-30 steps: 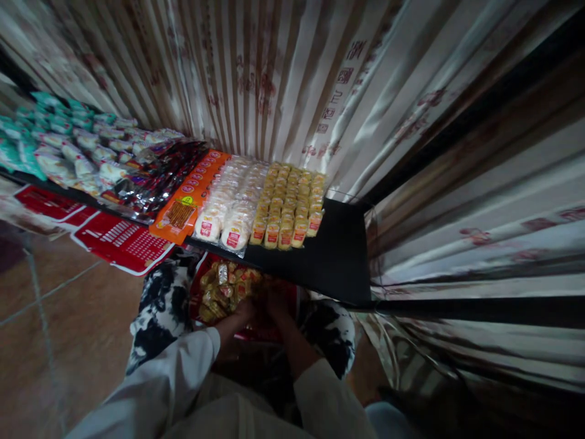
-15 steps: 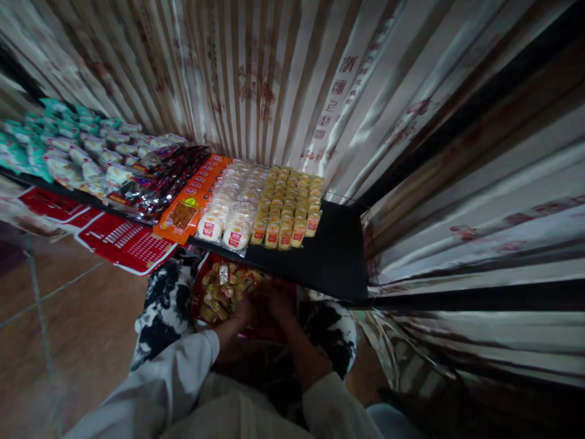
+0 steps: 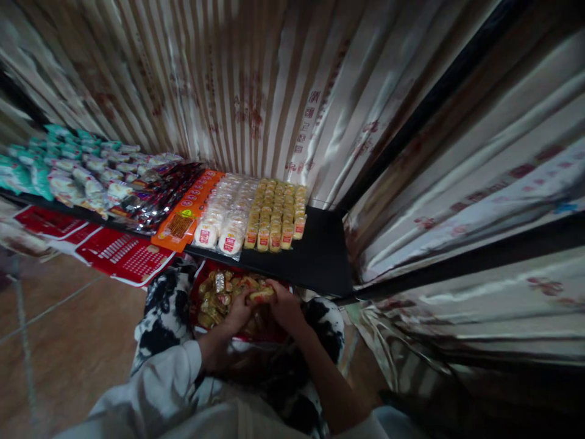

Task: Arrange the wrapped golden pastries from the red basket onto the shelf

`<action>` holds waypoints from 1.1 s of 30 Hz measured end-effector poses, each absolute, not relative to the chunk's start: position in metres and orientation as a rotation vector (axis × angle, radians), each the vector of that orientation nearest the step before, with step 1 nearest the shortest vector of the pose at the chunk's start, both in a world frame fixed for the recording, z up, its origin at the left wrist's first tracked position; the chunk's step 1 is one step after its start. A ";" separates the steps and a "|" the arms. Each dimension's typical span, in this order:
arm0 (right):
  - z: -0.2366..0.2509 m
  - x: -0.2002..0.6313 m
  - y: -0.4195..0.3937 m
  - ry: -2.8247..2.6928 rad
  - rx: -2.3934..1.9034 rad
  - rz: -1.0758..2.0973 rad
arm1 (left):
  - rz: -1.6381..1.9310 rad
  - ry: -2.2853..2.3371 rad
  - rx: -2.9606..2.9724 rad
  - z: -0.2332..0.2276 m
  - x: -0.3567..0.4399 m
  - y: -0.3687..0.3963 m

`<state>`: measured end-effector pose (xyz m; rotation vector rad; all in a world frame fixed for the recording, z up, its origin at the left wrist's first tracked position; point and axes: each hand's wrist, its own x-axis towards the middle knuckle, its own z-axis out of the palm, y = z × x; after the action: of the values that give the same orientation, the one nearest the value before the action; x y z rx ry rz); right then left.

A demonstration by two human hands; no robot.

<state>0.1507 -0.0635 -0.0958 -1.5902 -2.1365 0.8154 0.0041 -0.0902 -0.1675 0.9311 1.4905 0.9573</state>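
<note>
Below the black shelf (image 3: 320, 259), the red bag of wrapped snacks (image 3: 214, 296) is sitting in the person's lap. Both hands, buried in it a second ago, are now rising: left hand (image 3: 237, 311) and right hand (image 3: 284, 305) pinching, seemingly, one yellow packet (image 3: 261, 295) between them.

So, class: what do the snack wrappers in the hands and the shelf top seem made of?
The wrapped snack held by both hands, left hand and right hand: probably glossy plastic film, since it glints. The shelf: smooth black board, material unclear.
</note>
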 end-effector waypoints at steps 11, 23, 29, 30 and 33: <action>-0.068 0.168 -0.059 -1.557 -1.629 0.956 | 1.129 1.250 0.772 -0.100 0.044 -0.066; -0.064 0.215 0.015 -1.367 -1.713 0.763 | 0.992 1.645 1.203 -0.067 0.103 -0.009; -0.054 0.219 0.046 -1.466 -1.833 0.685 | 1.069 1.600 1.381 -0.067 0.120 0.001; -0.054 0.219 0.050 -1.487 -1.849 0.668 | 1.076 1.575 1.375 -0.069 0.123 0.004; -0.059 0.219 0.063 -1.553 -1.865 0.632 | 1.106 1.503 1.350 -0.074 0.129 0.014</action>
<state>0.2187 0.0630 -0.0590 -1.8652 -1.5534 0.6324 0.1286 0.0140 -0.0738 1.3499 1.5030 1.1056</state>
